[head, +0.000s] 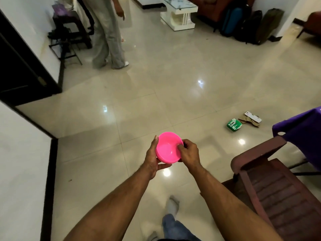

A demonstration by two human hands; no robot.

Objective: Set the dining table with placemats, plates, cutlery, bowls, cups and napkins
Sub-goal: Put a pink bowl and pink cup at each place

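Two bare forearms reach forward from the bottom of the view, above a jeans leg [173,226] and a pale-socked foot on the glossy tiled floor [156,87]. Out in front, both hands hold a pink bowl [167,146] in the air over the floor, tipped so its hollow faces the camera. The left hand [152,156] cups the bowl's left side and underside, thumb curled beneath it. The right hand [189,153] pinches the right rim, fingertips bent over the edge into the bowl.

To the right stands a dark red plastic chair [278,188], and beyond it the corner of a surface draped in a purple cloth [302,126]. On the floor near that corner lie a green box [234,124] and, just beside it, what looks like torn brown packaging [250,119], too blurred to be sure. Farther off, another person in light trousers [107,35] stands near a dark stool at the left wall. A white glass-topped coffee table [178,14] and several suitcases [243,23] sit at the far end.
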